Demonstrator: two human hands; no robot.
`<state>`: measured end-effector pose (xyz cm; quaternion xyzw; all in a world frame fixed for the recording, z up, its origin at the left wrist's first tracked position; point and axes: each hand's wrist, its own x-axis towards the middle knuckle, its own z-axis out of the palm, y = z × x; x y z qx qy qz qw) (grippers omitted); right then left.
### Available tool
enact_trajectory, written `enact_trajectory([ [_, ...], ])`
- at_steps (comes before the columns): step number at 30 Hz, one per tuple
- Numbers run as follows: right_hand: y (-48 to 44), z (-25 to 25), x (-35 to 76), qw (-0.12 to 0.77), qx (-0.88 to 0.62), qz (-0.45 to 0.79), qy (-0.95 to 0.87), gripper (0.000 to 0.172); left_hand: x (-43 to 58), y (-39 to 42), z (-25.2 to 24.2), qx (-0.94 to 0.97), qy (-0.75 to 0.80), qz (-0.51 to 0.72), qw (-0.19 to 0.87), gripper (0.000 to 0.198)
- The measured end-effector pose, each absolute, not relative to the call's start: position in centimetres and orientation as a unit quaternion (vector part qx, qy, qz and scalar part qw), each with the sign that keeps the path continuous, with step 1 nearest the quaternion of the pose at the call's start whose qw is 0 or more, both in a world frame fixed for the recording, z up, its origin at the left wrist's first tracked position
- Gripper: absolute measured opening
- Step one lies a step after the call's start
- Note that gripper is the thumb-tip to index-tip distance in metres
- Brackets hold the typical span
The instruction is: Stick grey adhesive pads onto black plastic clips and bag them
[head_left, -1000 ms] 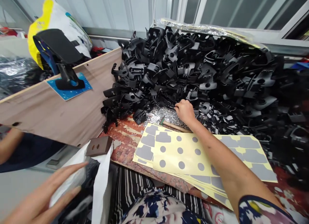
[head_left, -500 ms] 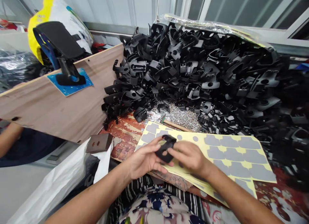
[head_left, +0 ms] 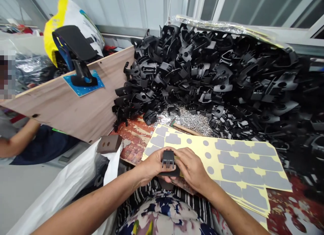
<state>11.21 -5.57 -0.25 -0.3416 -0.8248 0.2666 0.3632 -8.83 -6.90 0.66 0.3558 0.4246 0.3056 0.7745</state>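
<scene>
Both hands are closed on one black plastic bracket (head_left: 168,157), just above the near edge of the table. Its slotted, comb-like end faces me. My left hand (head_left: 151,166) grips it from the left, with fingertips showing underneath. My right hand (head_left: 193,167) curls round its right side, and the fingers cover part of the flat body. Just beyond and to the right lie yellow sheets (head_left: 212,149) bearing grey cut-out stickers (head_left: 255,163), some of them round.
A large heap of black plastic parts (head_left: 177,73) fills the back. Before it lie silver pins (head_left: 198,118) and a wooden-handled hammer (head_left: 187,129). At left are a wooden board (head_left: 106,76), a brown block (head_left: 109,144), a white sack (head_left: 73,187) and another person's arm (head_left: 22,138).
The bracket has turned, so its slotted end now faces me, and it has come a little nearer. My right hand has closed in around it. The view has shifted slightly left.
</scene>
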Motion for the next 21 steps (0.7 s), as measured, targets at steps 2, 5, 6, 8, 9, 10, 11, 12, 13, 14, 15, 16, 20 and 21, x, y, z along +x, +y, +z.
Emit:
enact_trajectory([
  [2, -4.8, -0.4, 11.6, 0.343, -0.363, 0.283, -0.819, 0.033, -9.1, -6.9, 0.3, 0.377, 0.444, 0.307, 0.752, 0.072],
  [5, -2.7, -1.1, 13.0, 0.355, -0.454, 0.303, -0.759, 0.029, -9.8, -6.0, 0.5, 0.481, 0.492, 0.307, 0.657, 0.064],
  [6, -2.0, -1.4, 13.4, 0.357, -0.478, 0.303, -0.743, 0.030, -9.9, -5.4, 0.7, 0.539, 0.499, 0.287, 0.615, 0.062],
  [8, -0.9, -1.8, 13.7, 0.346, -0.497, 0.301, -0.736, 0.032, -9.8, -4.2, 1.0, 0.655, 0.494, 0.205, 0.533, 0.063],
  [9, -0.6, -2.0, 13.7, 0.337, -0.497, 0.302, -0.741, 0.034, -9.6, -3.6, 1.1, 0.700, 0.488, 0.151, 0.500, 0.066],
  [10, -0.4, -2.1, 13.6, 0.329, -0.495, 0.302, -0.745, 0.035, -9.3, -3.0, 1.1, 0.732, 0.481, 0.097, 0.473, 0.069],
  [11, -0.3, -2.1, 13.4, 0.325, -0.494, 0.302, -0.748, 0.035, -9.0, -2.5, 1.1, 0.754, 0.476, 0.051, 0.449, 0.073],
  [12, -0.2, -2.0, 13.2, 0.322, -0.493, 0.304, -0.749, 0.036, -8.6, -2.0, 1.0, 0.770, 0.472, 0.016, 0.429, 0.076],
  [13, -0.2, -2.0, 13.0, 0.320, -0.494, 0.314, -0.745, 0.035, -8.4, -1.7, 1.0, 0.781, 0.469, -0.008, 0.412, 0.078],
  [14, -0.2, -1.9, 12.8, 0.318, -0.497, 0.335, -0.734, 0.035, -8.2, -1.5, 0.9, 0.789, 0.466, -0.022, 0.400, 0.080],
  [15, -0.2, -1.8, 12.7, 0.315, -0.503, 0.366, -0.717, 0.035, -8.1, -1.4, 0.8, 0.795, 0.462, -0.031, 0.391, 0.080],
  [16, -0.1, -1.7, 12.6, 0.309, -0.511, 0.404, -0.692, 0.036, -8.1, -1.3, 0.7, 0.801, 0.459, -0.034, 0.383, 0.080],
  [20, 0.4, -0.8, 12.3, 0.300, -0.523, 0.566, -0.561, 0.034, -8.3, -1.3, 0.8, 0.812, 0.447, -0.033, 0.373, 0.076],
  [21, 0.5, -0.3, 12.2, 0.306, -0.510, 0.611, -0.523, 0.032, -8.3, -1.3, 0.8, 0.813, 0.443, -0.030, 0.376, 0.074],
])
